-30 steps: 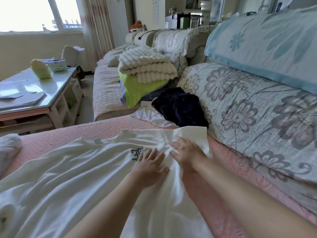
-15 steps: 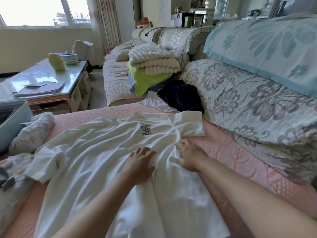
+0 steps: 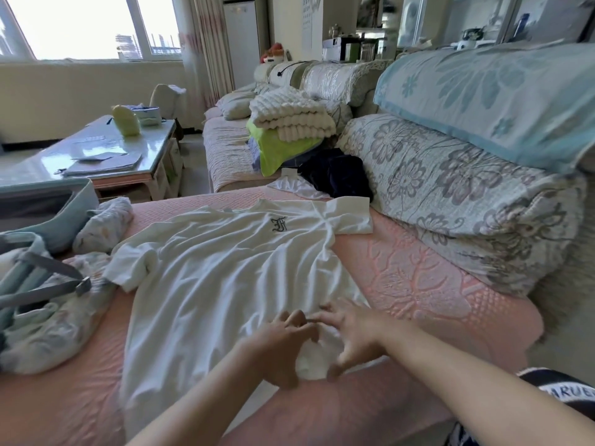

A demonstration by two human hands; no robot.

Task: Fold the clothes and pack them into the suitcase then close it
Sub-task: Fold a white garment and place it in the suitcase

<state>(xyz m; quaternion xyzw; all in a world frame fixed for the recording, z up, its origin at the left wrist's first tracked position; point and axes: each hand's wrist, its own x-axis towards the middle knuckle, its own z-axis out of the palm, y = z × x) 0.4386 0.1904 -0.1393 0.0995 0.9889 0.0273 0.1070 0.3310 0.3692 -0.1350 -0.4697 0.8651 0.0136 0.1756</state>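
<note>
The step in hand looks like the start of folding: a white T-shirt lies face up, spread along the pink sofa seat, not yet folded. The open suitcase sits just beside it at the left edge of the view. Both hands are at the shirt's near hem on its right side, fingertips almost meeting over a small bunch of cloth. The right hand is wide, with fingers spread and arched over the hem and no clear pinch. The left hand has bent fingers on the cloth, but I cannot tell whether it grips, since its own back hides that. Next, I judge, the hem needs a firm hold and the crumpled sleeve wants flattening.
</note>
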